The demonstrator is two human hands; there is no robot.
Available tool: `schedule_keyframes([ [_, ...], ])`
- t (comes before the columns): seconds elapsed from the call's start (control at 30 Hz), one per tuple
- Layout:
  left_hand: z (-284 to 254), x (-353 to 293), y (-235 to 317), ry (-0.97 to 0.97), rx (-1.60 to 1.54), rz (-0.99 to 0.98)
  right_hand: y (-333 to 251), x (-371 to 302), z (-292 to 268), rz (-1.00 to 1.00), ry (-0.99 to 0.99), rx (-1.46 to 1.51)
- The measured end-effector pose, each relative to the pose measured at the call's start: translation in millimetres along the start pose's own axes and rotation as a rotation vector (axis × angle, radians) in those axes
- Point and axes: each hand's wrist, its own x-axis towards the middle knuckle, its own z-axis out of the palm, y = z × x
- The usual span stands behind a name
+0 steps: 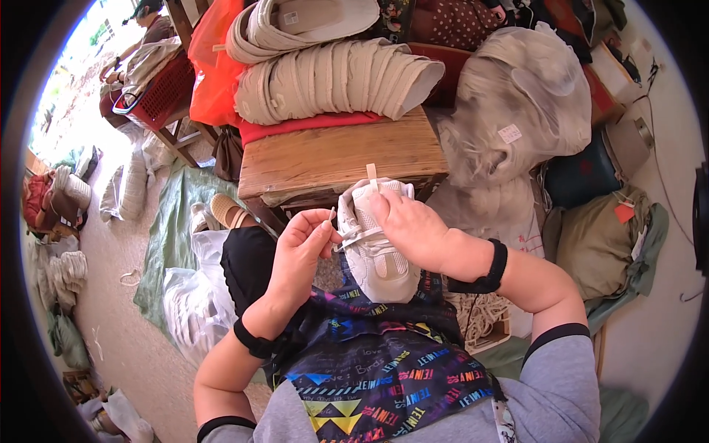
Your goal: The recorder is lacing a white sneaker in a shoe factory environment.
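A cream-white sneaker upper [384,277] rests above my lap, its toe toward me and a pull tab [371,174] standing up at the far end. My left hand [304,247] is just left of it, thumb and finger pinching a pale shoelace [331,215]. Part of the lace crosses the shoe's throat. My right hand [410,227] grips the shoe from the right, thumb over the tongue area; its other fingers are mostly hidden. A dark printed apron [384,369] covers my lap under the shoe.
A wooden bench [340,159] ahead carries stacked beige shoe uppers [325,81]. Clear plastic bags [517,103] lie right of it. Beside my right leg is a box of laces [487,325]. Another person [151,33] sits far left by a red basket [159,88].
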Motion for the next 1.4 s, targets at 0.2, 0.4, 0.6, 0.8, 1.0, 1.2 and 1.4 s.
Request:
schedule_keyframes([
  [0.2,-1.0,2.5,-9.1,0.015,-0.035,-0.047,7.6,0.6,10.0,0.041,0.083,0.266],
  [0.4,3.6,2.8,-9.3,-0.026,0.058,-0.086,7.7,2.6,-11.7,0.015,-0.156,0.322],
  [0.6,6.1,1.4,-14.7,-0.061,0.079,-0.082,8.2,3.8,-5.1,0.004,0.039,0.336],
  [0.8,0.8,-4.6,-17.7,-0.027,0.096,-0.080,0.4,2.4,-15.9,0.061,0.039,0.209],
  [1.0,-1.5,-6.3,-19.6,-0.029,0.087,-0.082,5.2,0.1,0.4,0.178,0.031,0.418],
  [1.2,4.6,-3.6,-23.9,-0.073,0.084,-0.098,2.1,3.2,-7.9,0.233,0.107,0.532],
  [1.4,6.8,-4.7,-28.6,-0.106,0.158,-0.093,-9.3,13.2,0.3,-0.055,0.236,0.128],
])
